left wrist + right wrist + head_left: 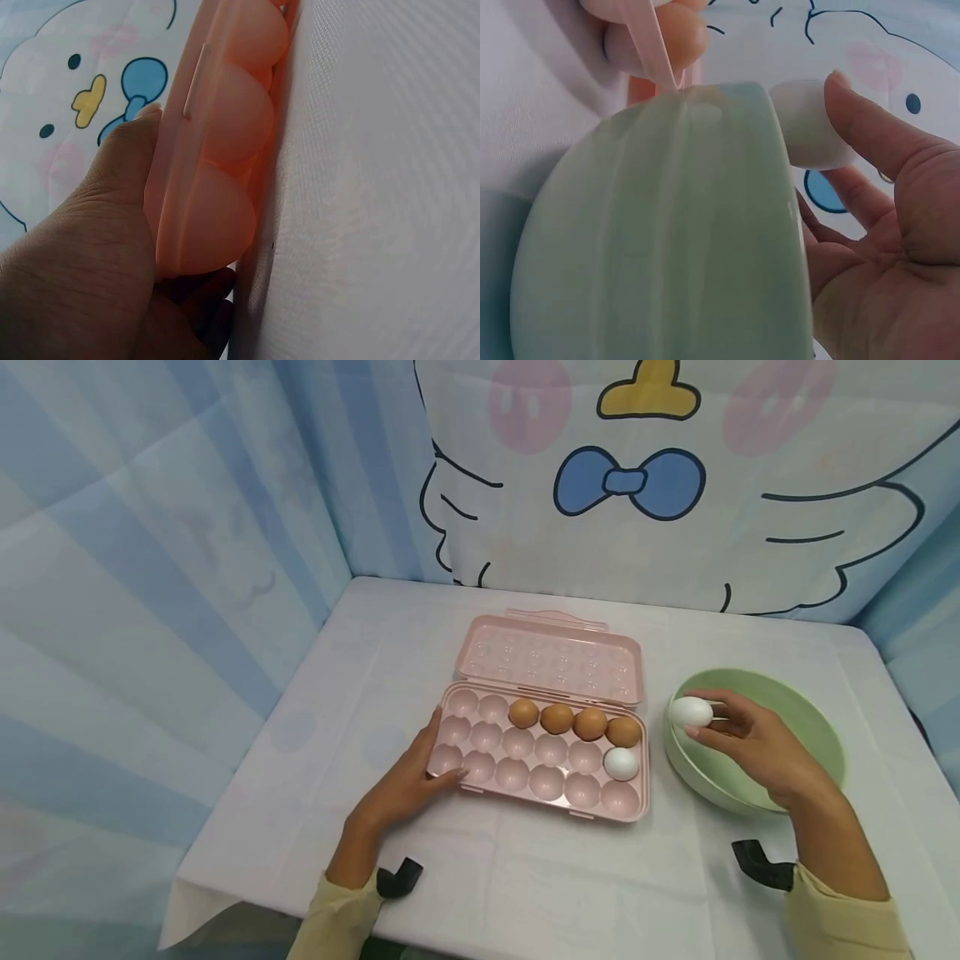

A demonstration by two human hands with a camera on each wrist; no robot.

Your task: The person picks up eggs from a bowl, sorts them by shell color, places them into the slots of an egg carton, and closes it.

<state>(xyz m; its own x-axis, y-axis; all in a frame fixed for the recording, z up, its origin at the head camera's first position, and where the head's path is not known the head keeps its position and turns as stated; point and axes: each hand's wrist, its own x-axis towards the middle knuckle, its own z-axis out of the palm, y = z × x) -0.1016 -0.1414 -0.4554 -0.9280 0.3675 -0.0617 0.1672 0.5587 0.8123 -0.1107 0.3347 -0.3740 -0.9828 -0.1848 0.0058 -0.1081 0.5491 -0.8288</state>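
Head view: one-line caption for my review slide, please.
Right hand holds a white egg by the green bowl; left hand grips the open pink egg carton.

Bright, diffuse head view, glints on pink lid (551, 662), dimmer wrist views, shadow beside green bowl (652, 225)

- The tabletop (337, 685), white-clothed, lies beneath both the left fingers (429, 737) and the right fingers (718, 696); its cloth (197, 902) hangs over the near corner, left of the left fingers.
- A fabric wall (135, 602), blue-and-white striped, hangs left of the left fingers.
- Beyond both sets of fingers, a backdrop (600, 556) shows a white cartoon figure with yellow beak (649, 397) and blue bow tie (625, 482).
- Pale blue fabric (926, 593) hangs right of the right fingers.
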